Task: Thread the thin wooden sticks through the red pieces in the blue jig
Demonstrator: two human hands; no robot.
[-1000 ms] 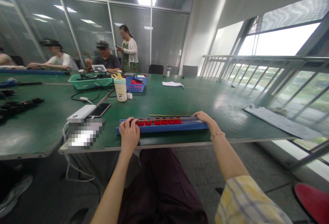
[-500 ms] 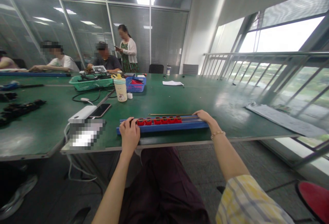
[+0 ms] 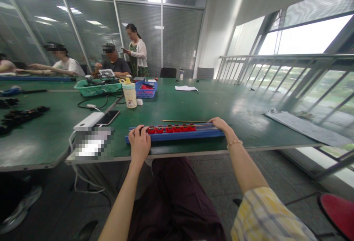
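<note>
A long blue channel-shaped rail (image 3: 182, 136) lies along the near edge of the green table. Several red blocks (image 3: 169, 129) with dark tops sit in a row in it, and a thin brass-coloured rod (image 3: 201, 124) runs lengthwise over them. My left hand (image 3: 140, 142) is closed over the rail's left end, its fingers curled round a small black piece (image 3: 141, 130) that is mostly hidden. At the right end, my right hand (image 3: 220, 124) has its fingertips pinched at the rod's end; the exact grip is hidden. A second thin rod (image 3: 182, 121) lies just behind the rail.
Left of the rail are a phone (image 3: 108, 118), a white power strip (image 3: 89, 120) and cables. Farther back stand a cream bottle (image 3: 129, 94), a green basket (image 3: 96, 89) and a blue basket (image 3: 146, 91). A clipboard (image 3: 304, 126) lies right. Other people are across the table.
Both my hands and the rail stay almost in place. Across the table, the seated people's hands have shifted, and the view has tilted very slightly.
</note>
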